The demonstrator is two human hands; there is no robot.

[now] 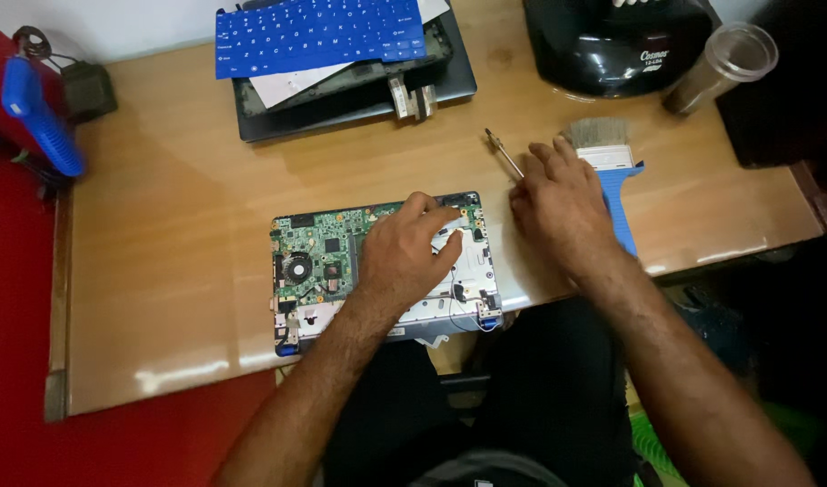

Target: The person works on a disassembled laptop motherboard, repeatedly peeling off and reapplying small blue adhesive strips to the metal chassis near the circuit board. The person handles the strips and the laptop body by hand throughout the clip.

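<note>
Both hands are down on the wooden desk (161, 271). His left hand (404, 257) lies flat, fingers loose, on the opened laptop base (314, 261); his right hand (558, 203), just beside it, closes around a thin screwdriver (502, 151) near the blue brush (612, 171).

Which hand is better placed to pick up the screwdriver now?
The right hand, probably: its fingers already touch the screwdriver beside the brush. The left hand rests on the opened laptop base, farther away.

An opened laptop base (323, 261) (green circuit board exposed) lies flat beside a slim screwdriver (504, 153).
</note>
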